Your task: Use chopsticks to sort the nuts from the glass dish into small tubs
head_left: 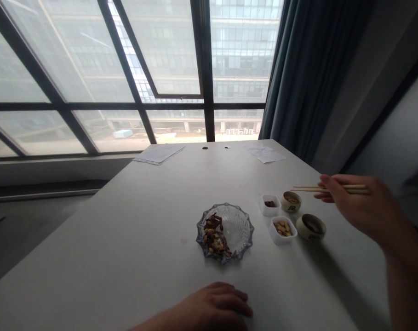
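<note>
Left hand (pixel 218 307) partly cut off, palm hidden

The right forearm (pixel 407 271) rises along the frame's right side to a raised right hand (pixel 365 202), its thumb (pixel 329 183) pointing left and its fingers curled in a pinching grip. Low and near the centre, the left hand (pixel 217 304) lies palm down, fingers loosely bent and close together.

The left hand (pixel 218 307) lies at the glass dish's (pixel 235 228) six o'clock, the right hand (pixel 358 207), holding chopsticks (pixel 308 187), near its three o'clock.
</note>
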A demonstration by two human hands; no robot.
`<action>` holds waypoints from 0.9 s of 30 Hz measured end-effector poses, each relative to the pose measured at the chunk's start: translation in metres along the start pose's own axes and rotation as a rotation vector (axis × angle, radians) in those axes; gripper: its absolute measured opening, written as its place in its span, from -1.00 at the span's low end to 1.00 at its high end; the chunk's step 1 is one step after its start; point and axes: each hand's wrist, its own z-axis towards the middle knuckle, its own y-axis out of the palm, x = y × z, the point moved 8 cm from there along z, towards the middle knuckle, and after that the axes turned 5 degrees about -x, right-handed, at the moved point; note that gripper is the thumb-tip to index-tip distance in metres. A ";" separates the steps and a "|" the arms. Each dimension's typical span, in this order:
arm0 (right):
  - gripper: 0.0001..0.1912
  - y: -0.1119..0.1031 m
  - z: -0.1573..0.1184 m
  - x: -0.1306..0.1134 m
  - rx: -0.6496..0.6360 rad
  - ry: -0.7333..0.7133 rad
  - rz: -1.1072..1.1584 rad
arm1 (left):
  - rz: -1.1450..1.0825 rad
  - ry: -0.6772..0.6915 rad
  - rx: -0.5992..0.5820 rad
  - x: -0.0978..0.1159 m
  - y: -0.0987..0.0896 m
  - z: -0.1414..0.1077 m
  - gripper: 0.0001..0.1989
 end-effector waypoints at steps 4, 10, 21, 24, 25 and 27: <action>-0.58 0.001 -0.013 -0.014 0.029 -0.018 0.184 | -0.010 0.002 0.006 -0.001 -0.001 0.000 -0.80; -0.55 0.045 -0.044 -0.057 -0.284 -0.063 0.380 | -0.017 -0.008 0.001 0.000 -0.001 0.000 -0.81; -0.52 0.140 -0.090 -0.101 -0.771 -0.307 0.310 | -0.024 0.020 0.027 -0.004 0.003 -0.001 -0.76; -0.50 0.148 -0.090 -0.101 -0.770 -0.308 0.309 | -0.022 0.018 0.028 -0.005 0.003 -0.002 -0.77; -0.49 0.150 -0.090 -0.100 -0.771 -0.306 0.313 | -0.021 0.018 0.024 -0.005 0.003 -0.002 -0.77; -0.49 0.153 -0.091 -0.099 -0.777 -0.308 0.327 | -0.018 0.019 0.022 -0.004 0.003 -0.002 -0.76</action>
